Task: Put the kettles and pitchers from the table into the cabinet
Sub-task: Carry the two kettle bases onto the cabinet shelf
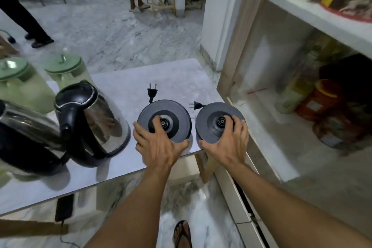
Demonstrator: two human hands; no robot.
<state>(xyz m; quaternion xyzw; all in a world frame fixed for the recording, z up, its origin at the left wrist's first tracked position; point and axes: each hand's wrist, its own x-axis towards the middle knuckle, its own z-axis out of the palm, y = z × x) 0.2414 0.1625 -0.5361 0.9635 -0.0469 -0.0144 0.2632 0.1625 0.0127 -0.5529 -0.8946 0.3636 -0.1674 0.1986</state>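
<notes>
- Left hand (159, 145): laid palm-down over the near rim of the left kettle base (164, 121), fingers spread and curled onto the disc, thumb hooked against its near edge; clamped on the base, by the look of it.
- Right hand (227, 143): set the same way on the right kettle base (218, 122), fingers reaching to the central connector, thumb pressed to the near edge; likewise closed around the disc.
- Bases: two grey round discs lying flat, side by side and just apart, near the right corner of the tabletop (120, 90); the right one sits at the very edge.
- Cords: a short lead with a two-pin plug (151, 90) trails from the far side of the left base; a second plug (196, 105) lies between the two discs.
- Kettles: a steel kettle (94, 125) with black handle stands just left of the left hand; a second steel kettle (26, 137) stands further left, blurred.
- Pitchers: two pale green lidded pitchers (62, 70) stand behind the kettles.
- Cabinet (281, 106): open at the right, its lower shelf partly filled with jars (320, 98).
- Hazards, as judged: a loose plug may swing and snag on the table edge or cabinet frame during the lift; a thin disc held only at its rim may slip; the left forearm may nudge the nearby steel kettle; crowded shelf contents may be knocked on entry.
</notes>
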